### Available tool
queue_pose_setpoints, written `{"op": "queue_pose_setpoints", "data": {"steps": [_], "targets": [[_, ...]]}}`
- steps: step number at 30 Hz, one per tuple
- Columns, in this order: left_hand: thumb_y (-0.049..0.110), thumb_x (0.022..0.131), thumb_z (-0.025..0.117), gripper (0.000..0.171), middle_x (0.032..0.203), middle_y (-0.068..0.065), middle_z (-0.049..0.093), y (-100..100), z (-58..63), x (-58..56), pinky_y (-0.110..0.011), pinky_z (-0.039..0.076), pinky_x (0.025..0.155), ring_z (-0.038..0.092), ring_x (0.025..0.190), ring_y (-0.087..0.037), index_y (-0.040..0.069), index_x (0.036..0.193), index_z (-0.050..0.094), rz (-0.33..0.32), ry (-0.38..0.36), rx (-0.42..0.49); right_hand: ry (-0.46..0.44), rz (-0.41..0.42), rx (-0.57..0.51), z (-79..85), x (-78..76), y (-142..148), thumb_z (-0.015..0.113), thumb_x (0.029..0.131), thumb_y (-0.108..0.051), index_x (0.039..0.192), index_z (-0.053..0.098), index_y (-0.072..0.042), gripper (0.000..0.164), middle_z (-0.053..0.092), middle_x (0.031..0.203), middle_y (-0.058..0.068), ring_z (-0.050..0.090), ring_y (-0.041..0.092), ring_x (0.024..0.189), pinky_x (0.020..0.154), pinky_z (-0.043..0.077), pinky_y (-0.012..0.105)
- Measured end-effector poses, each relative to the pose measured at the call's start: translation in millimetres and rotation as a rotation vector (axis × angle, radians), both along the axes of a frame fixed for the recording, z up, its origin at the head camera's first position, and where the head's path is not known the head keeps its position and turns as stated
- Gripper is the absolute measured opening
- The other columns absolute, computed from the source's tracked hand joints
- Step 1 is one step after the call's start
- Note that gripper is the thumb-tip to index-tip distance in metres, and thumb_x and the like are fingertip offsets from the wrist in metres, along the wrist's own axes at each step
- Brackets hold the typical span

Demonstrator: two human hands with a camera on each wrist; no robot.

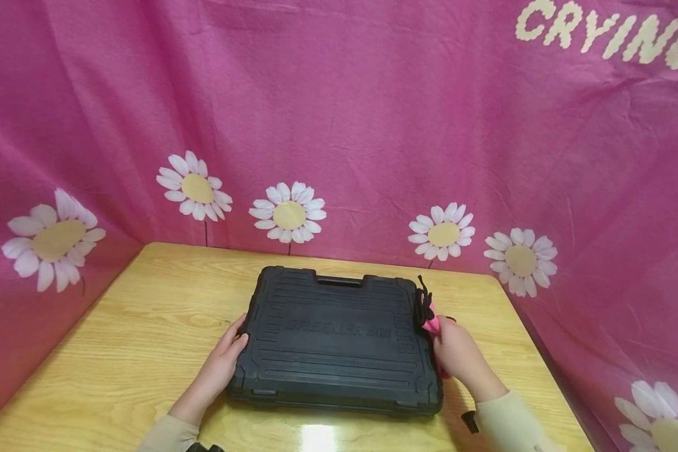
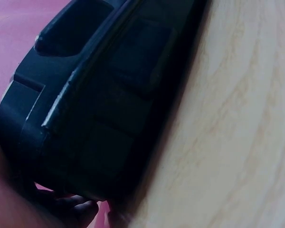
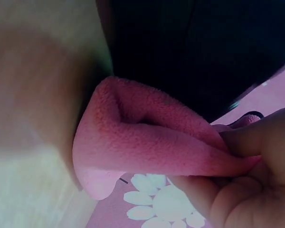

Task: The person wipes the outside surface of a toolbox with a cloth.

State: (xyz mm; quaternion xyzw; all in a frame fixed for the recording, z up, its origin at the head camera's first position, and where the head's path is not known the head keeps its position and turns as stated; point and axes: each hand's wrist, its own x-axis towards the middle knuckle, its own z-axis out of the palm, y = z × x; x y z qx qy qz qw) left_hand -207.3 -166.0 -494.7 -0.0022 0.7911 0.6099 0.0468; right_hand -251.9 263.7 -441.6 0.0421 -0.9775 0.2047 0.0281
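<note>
A black hard plastic carrying case point(image 1: 339, 333) with raised lettering lies flat on the table, its handle at the far edge. My left hand point(image 1: 224, 358) holds the case's left side, thumb near the top edge; the left wrist view shows the fingers point(image 2: 80, 211) curled round its end. At the case's right side my right hand point(image 1: 457, 351) pinches a pink fleecy cloth point(image 3: 147, 147) between thumb and fingers. The cloth hangs in a fold beside the case in the right wrist view. A bundle of black cord point(image 1: 425, 306) lies against the pink cloth, over the case's right edge.
The light wooden table point(image 1: 147, 314) spreads around the case. Pink fabric point(image 1: 350, 125) printed with white daisies stands behind the table and along both sides. A small black piece point(image 1: 470, 422) sits by the right sleeve.
</note>
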Motion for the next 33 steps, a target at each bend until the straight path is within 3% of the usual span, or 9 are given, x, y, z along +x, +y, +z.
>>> {"op": "queue_pose_setpoints", "data": {"steps": [6, 13, 15, 19, 25, 31, 33], "targets": [[0.034, 0.105, 0.034, 0.057, 0.16, -0.02, 0.012, 0.2, 0.3, 0.7, -0.061, 0.016, 0.115, 0.02, 0.144, -0.042, 0.014, 0.155, 0.016, 0.004, -0.011, 0.008, 0.057, 0.016, 0.013, -4.2, 34.4, 3.9, 0.054, 0.088, 0.0, 0.11, 0.059, 0.005, 0.023, 0.068, 0.092, 0.021, 0.063, 0.026, 0.079, 0.071, 0.053, 0.048], [0.038, 0.105, 0.033, 0.06, 0.16, -0.021, 0.009, 0.3, 0.1, -0.1, -0.063, 0.016, 0.114, 0.017, 0.144, -0.043, 0.014, 0.156, 0.013, -0.011, -0.019, -0.001, 0.008, -0.022, -0.025, -5.5, 73.3, 6.8, 0.055, 0.087, 0.001, 0.107, 0.06, 0.001, 0.021, 0.065, 0.083, 0.013, 0.055, 0.022, 0.071, 0.064, 0.05, 0.04], [0.037, 0.105, 0.033, 0.059, 0.16, -0.021, 0.009, -0.2, -0.7, -0.3, -0.062, 0.016, 0.114, 0.017, 0.144, -0.043, 0.013, 0.156, 0.012, -0.011, -0.019, 0.003, 0.008, -0.024, -0.03, -6.6, 83.4, 6.4, 0.056, 0.089, -0.002, 0.1, 0.061, -0.003, 0.012, 0.063, 0.078, 0.01, 0.053, 0.021, 0.07, 0.066, 0.049, 0.039], [0.036, 0.106, 0.033, 0.059, 0.16, -0.021, 0.008, -0.9, -1.9, -0.1, -0.062, 0.016, 0.114, 0.017, 0.144, -0.043, 0.013, 0.156, 0.012, -0.016, -0.018, 0.008, 0.017, -0.03, -0.029, -10.3, 99.8, 6.5, 0.058, 0.09, -0.004, 0.103, 0.062, -0.004, 0.013, 0.065, 0.082, 0.01, 0.059, 0.021, 0.075, 0.073, 0.053, 0.043], [0.037, 0.105, 0.034, 0.059, 0.16, -0.02, 0.009, -0.8, -1.6, -0.2, -0.062, 0.014, 0.115, 0.016, 0.144, -0.044, 0.012, 0.155, 0.013, -0.018, -0.005, 0.009, -0.049, -0.092, -0.033, -12.9, 114.4, 6.0, 0.06, 0.088, -0.005, 0.117, 0.062, -0.002, 0.029, 0.069, 0.094, 0.013, 0.066, 0.025, 0.088, 0.084, 0.053, 0.049], [0.036, 0.105, 0.034, 0.059, 0.161, -0.02, 0.009, -0.9, -1.6, -0.6, -0.061, 0.014, 0.115, 0.016, 0.145, -0.043, 0.012, 0.155, 0.014, -0.014, -0.008, 0.021, -0.129, -0.134, -0.03, -13.1, 121.0, 4.5, 0.058, 0.088, -0.003, 0.119, 0.061, -0.002, 0.031, 0.069, 0.1, 0.014, 0.067, 0.026, 0.094, 0.09, 0.05, 0.052], [0.036, 0.105, 0.034, 0.059, 0.161, -0.02, 0.009, -0.7, -2.1, -0.9, -0.061, 0.013, 0.115, 0.015, 0.145, -0.043, 0.012, 0.155, 0.014, -0.016, -0.007, 0.026, -0.111, -0.128, -0.022, -14.0, 124.2, 5.0, 0.058, 0.085, -0.001, 0.118, 0.061, -0.001, 0.033, 0.07, 0.101, 0.015, 0.068, 0.028, 0.093, 0.089, 0.051, 0.052]]}}
